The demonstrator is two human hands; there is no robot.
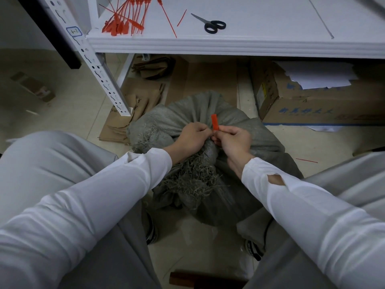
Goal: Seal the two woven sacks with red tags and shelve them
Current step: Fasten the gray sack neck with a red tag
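A grey woven sack [181, 119] stands on the floor between my knees, its frayed mouth gathered into a neck. A red tag [215, 122] sticks up at that neck. My left hand [191, 138] grips the bunched neck just left of the tag. My right hand [233, 140] pinches the tag's lower part and strap. How the strap runs around the neck is hidden by my fingers. A bundle of spare red tags [125, 21] lies on the white shelf [229, 43] above. Only one sack is in view.
Black scissors [212, 24] and two loose red straps lie on the shelf. A perforated white upright [98, 71] stands at the left. Flattened cardboard [133, 113] lies under the shelf, a cardboard box [312, 101] at the right. A cut red strip [306, 160] lies on the floor.
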